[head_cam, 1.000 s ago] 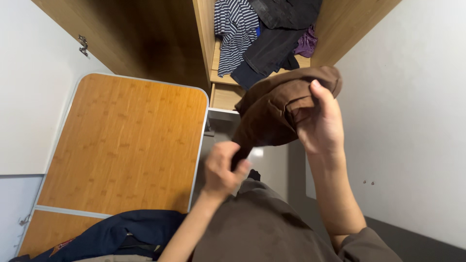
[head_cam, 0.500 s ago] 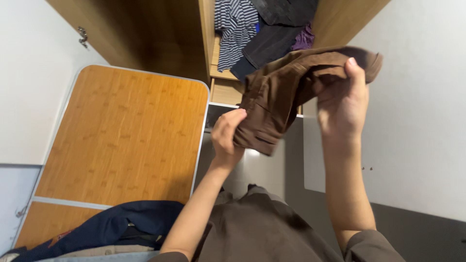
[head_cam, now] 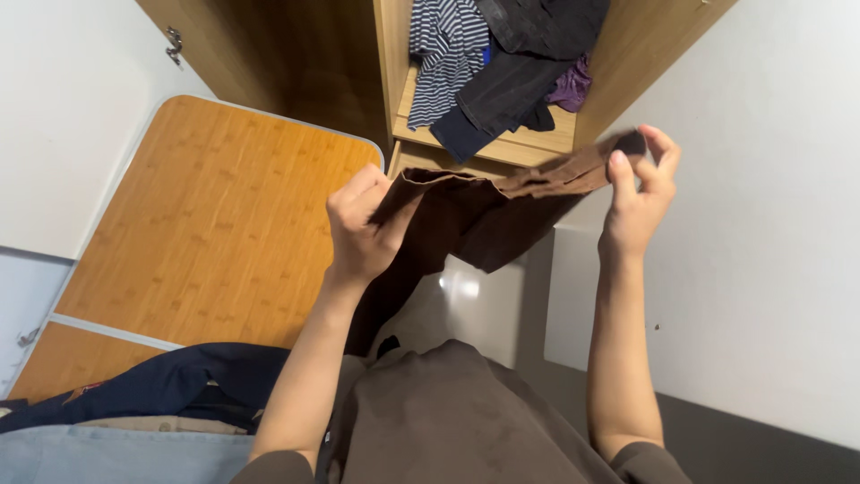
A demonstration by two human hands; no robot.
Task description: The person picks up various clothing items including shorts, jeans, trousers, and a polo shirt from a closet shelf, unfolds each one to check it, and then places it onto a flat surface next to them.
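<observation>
Wooden wardrobe shelves [head_cam: 528, 143] piled with striped and dark clothes [head_cam: 502, 63] are seen above an orange-brown folding table [head_cam: 215, 224]. A brown garment [head_cam: 466, 215], soft and creased, is held in the air before the wardrobe, its long axis stretched nearly level from left to right. Its left end is clamped in the left hand [head_cam: 358, 229], its right corner pinched by the right hand [head_cam: 640, 193]. Half a second earlier it was bunched; now it is spread wider.
</observation>
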